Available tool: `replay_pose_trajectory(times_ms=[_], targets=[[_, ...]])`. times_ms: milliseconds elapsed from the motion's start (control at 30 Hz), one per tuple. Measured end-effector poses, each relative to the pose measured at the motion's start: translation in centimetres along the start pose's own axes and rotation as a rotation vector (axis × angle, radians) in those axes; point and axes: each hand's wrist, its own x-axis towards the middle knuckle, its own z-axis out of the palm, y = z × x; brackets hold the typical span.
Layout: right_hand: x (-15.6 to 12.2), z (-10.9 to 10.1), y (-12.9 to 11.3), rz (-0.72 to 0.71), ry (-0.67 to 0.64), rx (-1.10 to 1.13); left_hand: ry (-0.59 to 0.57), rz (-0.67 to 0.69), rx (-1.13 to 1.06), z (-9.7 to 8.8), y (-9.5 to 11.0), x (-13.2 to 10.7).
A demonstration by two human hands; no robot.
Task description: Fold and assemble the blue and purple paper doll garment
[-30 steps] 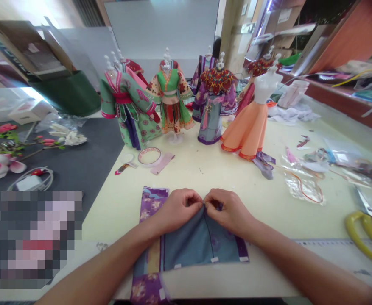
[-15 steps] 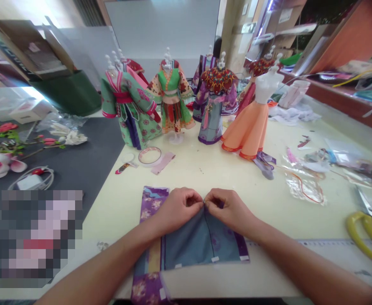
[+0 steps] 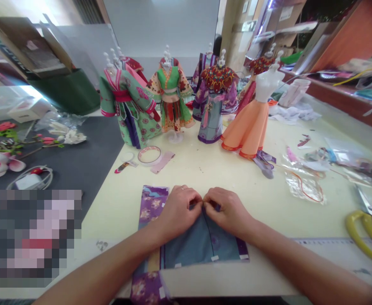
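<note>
While both hands, left [image 3: 177, 209] and right [image 3: 228, 209], pinch the paper [image 3: 192, 243] at its top edge, the fold should stay flat on the counter [image 3: 205, 173].

No legible txt, labels or nos. anywhere; ruler [image 3: 325, 245] marks too blurred.

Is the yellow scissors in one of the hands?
No, the scissors lie on the table's right edge, while both hands pinch the blue paper.
</note>
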Motion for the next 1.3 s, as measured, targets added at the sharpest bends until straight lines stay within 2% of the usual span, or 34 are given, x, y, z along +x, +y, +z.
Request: replay_pose_trajectory(times_ms=[233, 600, 1000, 1300], targets=[[0.1, 0.0, -0.2, 0.066, 0.049, 0.086, 0.067, -0.033, -0.077, 0.1, 0.4, -0.1], [0.3, -0.6, -0.3, 0.203, -0.014, 0.264, -0.047, -0.198, -0.377, -0.3, 0.1, 0.1], [0.1, -0.8, -0.1, 0.175, 0.019, 0.214, -0.064, -0.111, -0.302, -0.9, -0.2, 0.0], [0.1, -0.9, -0.2, 0.123, 0.055, 0.172, -0.072, -0.117, -0.302, -0.8, -0.4, 0.2]])
